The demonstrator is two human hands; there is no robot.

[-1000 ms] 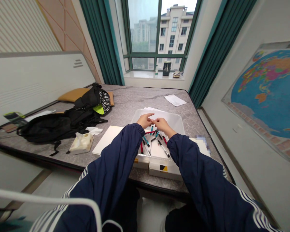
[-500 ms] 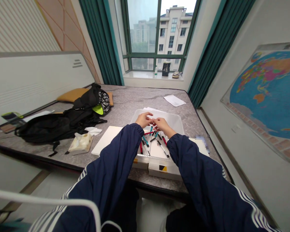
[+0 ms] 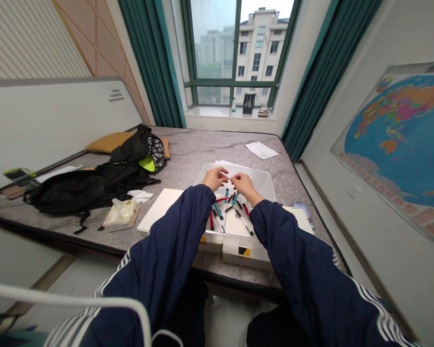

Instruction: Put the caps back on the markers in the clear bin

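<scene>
A clear plastic bin stands on the grey marbled surface, with several black, red and teal pens scattered inside it. Above the bin's left part, my left hand hovers with thumb and fingers apart and nothing visible between them. My right hand is just right of it, over the pens, its thumb and fingertips close together; anything between them is too small to make out. A small gap separates the two hands.
White boxes sit under the bin's near edge. To the left are a white board, a tissue pack and a black backpack. A paper sheet lies behind, and more paper is at right.
My fingertips were meeting and have moved apart. My right hand has shifted slightly right, while the left hand stays nearly in place.
</scene>
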